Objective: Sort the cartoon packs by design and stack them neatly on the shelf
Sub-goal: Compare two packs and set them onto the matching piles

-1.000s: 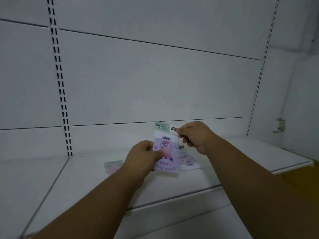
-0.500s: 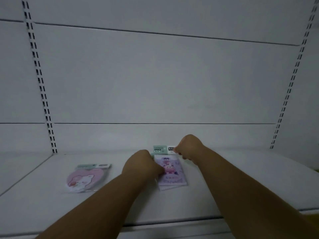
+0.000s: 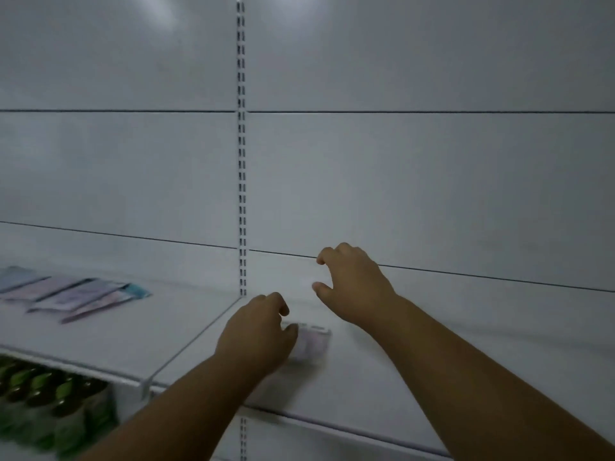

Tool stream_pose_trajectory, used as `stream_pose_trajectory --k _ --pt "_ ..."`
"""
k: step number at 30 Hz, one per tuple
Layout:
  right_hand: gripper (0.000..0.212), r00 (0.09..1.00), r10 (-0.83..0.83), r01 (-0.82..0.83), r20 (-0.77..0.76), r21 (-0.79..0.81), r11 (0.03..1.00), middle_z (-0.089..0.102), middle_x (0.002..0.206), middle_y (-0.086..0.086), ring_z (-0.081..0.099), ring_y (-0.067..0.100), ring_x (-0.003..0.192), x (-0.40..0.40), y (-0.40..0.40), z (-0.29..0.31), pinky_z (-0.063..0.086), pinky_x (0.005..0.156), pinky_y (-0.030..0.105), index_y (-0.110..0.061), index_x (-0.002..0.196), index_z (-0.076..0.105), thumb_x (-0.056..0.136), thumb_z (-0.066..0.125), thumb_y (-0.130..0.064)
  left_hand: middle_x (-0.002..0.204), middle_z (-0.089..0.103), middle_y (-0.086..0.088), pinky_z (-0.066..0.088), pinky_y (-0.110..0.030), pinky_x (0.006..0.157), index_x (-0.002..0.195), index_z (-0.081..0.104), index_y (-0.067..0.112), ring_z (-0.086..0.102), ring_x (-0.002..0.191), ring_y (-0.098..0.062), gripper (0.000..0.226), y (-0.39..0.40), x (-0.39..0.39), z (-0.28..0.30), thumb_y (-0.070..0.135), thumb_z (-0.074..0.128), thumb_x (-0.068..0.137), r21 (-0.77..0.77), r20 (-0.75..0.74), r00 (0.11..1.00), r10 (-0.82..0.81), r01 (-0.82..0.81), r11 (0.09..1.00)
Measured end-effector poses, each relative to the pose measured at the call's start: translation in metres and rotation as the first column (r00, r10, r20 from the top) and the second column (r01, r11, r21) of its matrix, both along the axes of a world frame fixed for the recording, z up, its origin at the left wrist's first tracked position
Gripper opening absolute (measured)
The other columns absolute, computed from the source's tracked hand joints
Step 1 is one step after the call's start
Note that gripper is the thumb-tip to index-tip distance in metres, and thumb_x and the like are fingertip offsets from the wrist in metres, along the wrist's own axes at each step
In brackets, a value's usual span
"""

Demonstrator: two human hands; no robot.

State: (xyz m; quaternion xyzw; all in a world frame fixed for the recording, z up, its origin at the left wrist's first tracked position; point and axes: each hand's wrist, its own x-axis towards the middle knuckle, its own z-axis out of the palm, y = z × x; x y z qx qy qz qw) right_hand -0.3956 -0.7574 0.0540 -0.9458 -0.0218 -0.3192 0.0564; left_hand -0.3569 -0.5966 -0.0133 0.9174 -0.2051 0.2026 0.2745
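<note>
setting down one pack, by the look of it: left hand [image 3: 256,334] resting on a lilac pack [image 3: 312,342] that lies flat on the shelf [image 3: 382,367], toward the front edge and just right of the seam between shelf panels; fingers curled onto its near end, pressing more than pinching, though blur hides the exact grip. right hand [image 3: 354,284] lifted clear above the shelf nearer the back panel, thumb and fingers spread, holding nothing. further packs [image 3: 76,294] fanned loosely and overlapping on the left panel, near its back edge, well apart from the lilac one. bottles [image 3: 50,400] on the level below, left.

next, probably: let go, reach left for the fanned packs, pick out matching designs, square them on top.

against half a second ago: right hand off the pack's header and opened; pack now flat under the left hand alone; view swung so the upright sits centre, heart-shaped pack no longer seen.
</note>
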Motion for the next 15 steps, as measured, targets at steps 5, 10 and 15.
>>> stream_pose_trajectory --k 5,10,15 --pt "0.038 0.99 0.144 -0.144 -0.006 -0.049 0.988 0.056 0.111 0.004 0.053 0.025 0.102 0.032 0.142 0.01 0.047 0.086 0.04 -0.02 0.116 0.053 0.086 0.056 -0.042 0.097 0.059 0.011 0.044 -0.023 0.069 0.108 0.057 0.031 0.053 0.081 -0.006 0.03 0.157 0.016 0.004 0.048 0.06 0.084 0.051 0.076 0.981 0.178 -0.183 0.982" --pt "0.043 0.981 0.192 -0.192 -0.016 -0.027 0.981 0.056 0.116 0.007 0.054 0.027 0.104 0.065 0.284 0.011 0.048 0.085 0.04 -0.019 0.122 0.05 0.086 0.053 -0.044 0.103 0.059 0.008 0.051 -0.029 0.079 0.112 0.056 0.03 0.055 0.086 -0.008 0.03 0.302 0.025 0.003 0.045 0.058 0.087 0.102 0.066 0.967 0.245 -0.251 0.963" --pt "0.039 0.979 0.203 -0.203 -0.007 0.023 0.979 0.057 0.111 0.008 0.054 0.028 0.1 0.102 0.38 0.013 0.048 0.082 0.039 -0.018 0.117 0.053 0.086 0.053 -0.041 0.104 0.058 0.008 0.055 -0.03 0.076 0.112 0.056 0.03 0.056 0.084 -0.008 0.029 0.398 0.054 -0.001 0.043 0.058 0.086 0.107 0.037 0.966 0.254 -0.257 0.961"
